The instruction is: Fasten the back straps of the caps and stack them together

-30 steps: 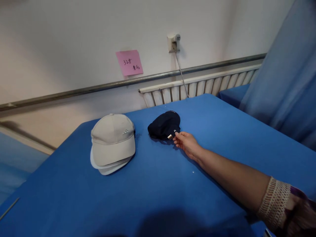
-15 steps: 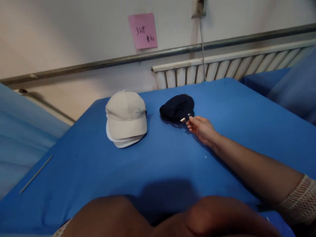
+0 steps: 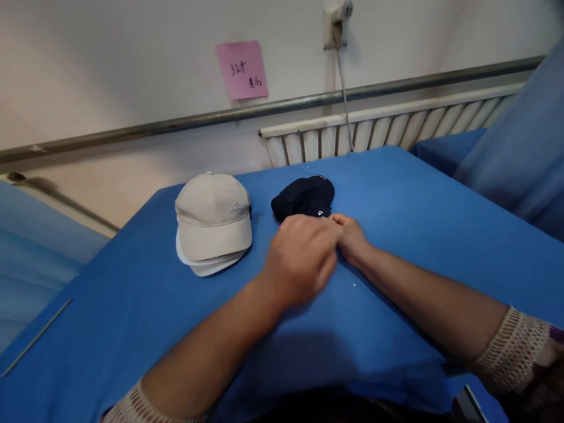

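Note:
A dark navy cap (image 3: 297, 197) lies on the blue-covered table, its brim toward the far right and a small white mark near its strap. My right hand (image 3: 350, 236) is closed at the cap's near edge, pinching it by the strap end. In front of the cap, my left hand (image 3: 304, 252) is curled and slightly blurred. Its fingertips meet those of my right hand, and whatever they grip is hidden behind the knuckles. To the left sits a stack of caps, a beige cap (image 3: 214, 214) on top and a paler brim (image 3: 215, 265) below.
Blue cloth covers the table (image 3: 132, 329). A thin stick (image 3: 37, 336) lies along its left side. Beyond the far edge are a radiator (image 3: 317, 144), a metal pipe (image 3: 176, 124) and a plugged-in cable (image 3: 344, 94). Blue curtains (image 3: 35, 258) hang on both sides.
My left hand has come up from the bottom edge to the dark cap, beside my right hand, and now covers the strap's metal buckle. My right hand still pinches the strap. The view has shifted slightly.

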The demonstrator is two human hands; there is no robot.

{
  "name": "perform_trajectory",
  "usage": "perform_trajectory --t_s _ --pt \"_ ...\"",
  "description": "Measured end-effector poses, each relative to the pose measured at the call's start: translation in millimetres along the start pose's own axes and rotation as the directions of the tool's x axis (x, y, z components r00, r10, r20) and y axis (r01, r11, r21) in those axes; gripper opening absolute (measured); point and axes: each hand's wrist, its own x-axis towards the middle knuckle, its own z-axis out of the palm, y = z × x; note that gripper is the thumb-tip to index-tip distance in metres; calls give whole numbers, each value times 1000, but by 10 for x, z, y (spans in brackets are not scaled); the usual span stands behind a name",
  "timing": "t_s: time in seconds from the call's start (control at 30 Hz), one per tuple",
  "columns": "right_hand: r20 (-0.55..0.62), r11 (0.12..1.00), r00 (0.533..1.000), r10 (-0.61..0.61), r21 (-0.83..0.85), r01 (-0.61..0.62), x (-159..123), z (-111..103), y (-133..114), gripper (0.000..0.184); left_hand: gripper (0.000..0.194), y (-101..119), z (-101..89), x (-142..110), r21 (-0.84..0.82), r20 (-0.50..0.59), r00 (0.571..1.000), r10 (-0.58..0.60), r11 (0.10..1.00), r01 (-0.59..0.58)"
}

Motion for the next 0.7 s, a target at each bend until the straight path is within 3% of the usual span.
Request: perform_trajectory --t_s 0.07,0.2,0.43,0.7 --pt "0 999 999 -38 -5 38 8 9 14 29 27 -242 262 232 75 8 990 141 987 -141" --pt "12 999 999 -31 -32 32 44 15 44 29 34 -623 550 296 215 26 982 188 958 -189" --pt "73 996 996 -50 -75 55 63 35 48 21 21 -737 651 310 184 -21 991 132 975 -126" --pt "146 962 974 172 190 -198 107 -36 60 12 19 -799 694 288 -102 -142 989 -46 994 32"
